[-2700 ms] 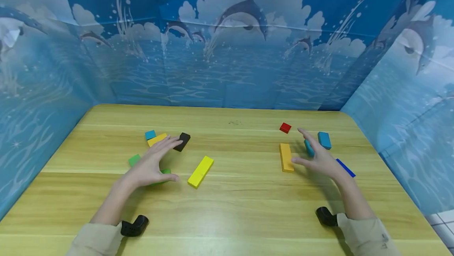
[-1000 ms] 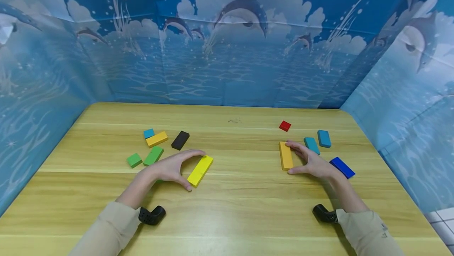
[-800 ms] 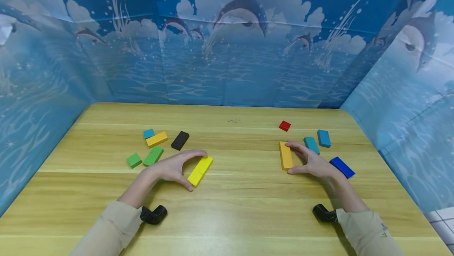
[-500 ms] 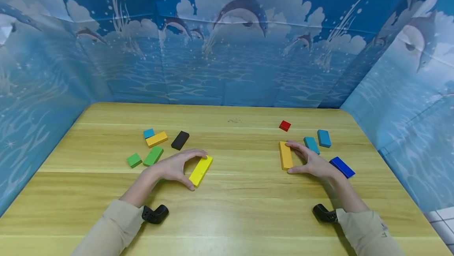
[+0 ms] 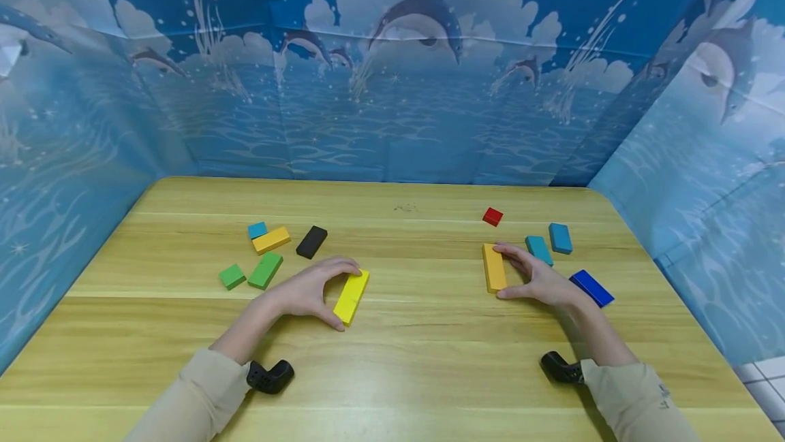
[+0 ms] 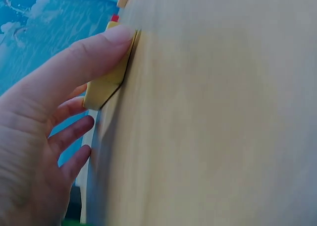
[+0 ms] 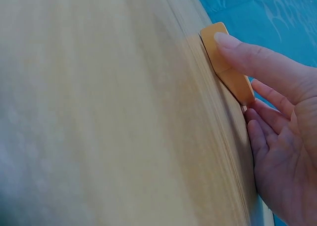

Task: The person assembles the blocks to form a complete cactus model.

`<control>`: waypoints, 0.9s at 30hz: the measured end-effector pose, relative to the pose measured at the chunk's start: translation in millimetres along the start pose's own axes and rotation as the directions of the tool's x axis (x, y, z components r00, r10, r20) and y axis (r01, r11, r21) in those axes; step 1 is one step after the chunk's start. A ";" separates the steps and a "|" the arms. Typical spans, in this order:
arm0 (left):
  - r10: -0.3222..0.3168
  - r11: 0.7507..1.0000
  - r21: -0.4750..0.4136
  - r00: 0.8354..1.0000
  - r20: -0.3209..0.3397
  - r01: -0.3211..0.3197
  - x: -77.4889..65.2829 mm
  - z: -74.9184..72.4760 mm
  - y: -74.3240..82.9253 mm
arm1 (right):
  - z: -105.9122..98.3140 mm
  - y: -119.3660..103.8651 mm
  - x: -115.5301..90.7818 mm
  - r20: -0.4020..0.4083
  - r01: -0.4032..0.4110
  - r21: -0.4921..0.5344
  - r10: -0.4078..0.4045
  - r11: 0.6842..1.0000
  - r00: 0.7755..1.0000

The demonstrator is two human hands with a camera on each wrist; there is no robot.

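Observation:
In the head view, my left hand (image 5: 306, 290) pinches a long yellow block (image 5: 351, 299) at its two ends, thumb at the near end and fingers at the far end. The left wrist view has the thumb on the near end of that yellow block (image 6: 105, 89), which lies close to the wood. On the right, my right hand (image 5: 544, 283) spans an orange block (image 5: 494, 270) end to end in the same way. Its thumb presses the near face of the orange block (image 7: 229, 72) in the right wrist view, where the far fingertips are partly hidden.
Left of the left hand lie green blocks (image 5: 266, 271), a black block (image 5: 312, 242), an orange-yellow block (image 5: 271, 241) and a small blue one (image 5: 257, 230). Around the right hand are a red block (image 5: 493, 216), teal blocks (image 5: 561, 239) and a dark blue block (image 5: 591, 289). Dolphin-printed cloth (image 5: 392, 122) borders the wooden table.
Both hands came down from above the table to the yellow and orange blocks. Lately the left hand has shifted the yellow block slightly right and turned it; the right hand stays put.

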State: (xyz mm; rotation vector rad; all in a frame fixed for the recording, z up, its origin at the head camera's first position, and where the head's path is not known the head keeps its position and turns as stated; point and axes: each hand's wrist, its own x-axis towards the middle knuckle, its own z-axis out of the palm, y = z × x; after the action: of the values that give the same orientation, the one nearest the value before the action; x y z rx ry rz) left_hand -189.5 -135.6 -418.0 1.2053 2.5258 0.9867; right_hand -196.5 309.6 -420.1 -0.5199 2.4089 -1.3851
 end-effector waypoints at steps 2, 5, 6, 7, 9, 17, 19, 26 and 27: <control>-0.002 1.000 -0.012 1.000 0.003 0.002 1.7 4.1 4.5 | 0.3 -0.4 0.2 -0.001 -0.003 -0.004 0.003 1.000 1.000; -0.037 0.998 -0.044 0.999 0.014 0.037 5.1 10.8 15.1 | 0.5 -1.3 0.4 0.000 -0.006 -0.001 0.006 1.000 1.000; -0.046 0.998 -0.045 0.999 0.011 0.046 6.5 13.7 18.5 | 0.5 -1.5 0.4 0.000 -0.006 0.002 0.006 1.000 1.000; -0.054 0.997 -0.047 0.998 0.007 0.055 7.9 16.7 22.6 | 0.5 -1.6 0.4 0.001 -0.006 0.004 0.006 1.000 1.000; -0.065 0.997 -0.046 0.998 -0.014 0.064 10.3 23.1 30.7 | 0.1 -1.7 0.3 0.003 -0.004 0.011 0.004 1.000 1.000; -0.112 0.993 -0.051 0.990 -0.085 0.108 12.2 50.1 56.9 | -0.3 -0.8 0.5 0.004 -0.004 0.011 0.004 1.000 1.000; -0.116 0.993 -0.036 0.989 -0.094 0.114 12.1 55.7 62.7 | -0.4 -0.8 0.5 0.004 -0.003 0.007 0.003 1.000 1.000; -0.097 0.994 0.031 0.988 -0.118 0.101 11.3 74.6 80.4 | -0.9 -0.8 0.2 0.009 0.002 0.008 -0.002 1.000 1.000; -0.091 0.995 0.039 0.989 -0.118 0.096 11.2 77.1 82.5 | -0.9 -0.9 0.3 0.009 0.005 0.010 -0.005 1.000 1.000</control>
State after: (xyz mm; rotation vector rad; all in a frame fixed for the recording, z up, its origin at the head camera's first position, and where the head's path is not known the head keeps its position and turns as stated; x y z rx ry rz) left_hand -113.0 -52.0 -423.5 1.0585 2.6802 1.0111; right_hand -197.0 309.7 -418.9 -0.5289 2.3940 -1.3925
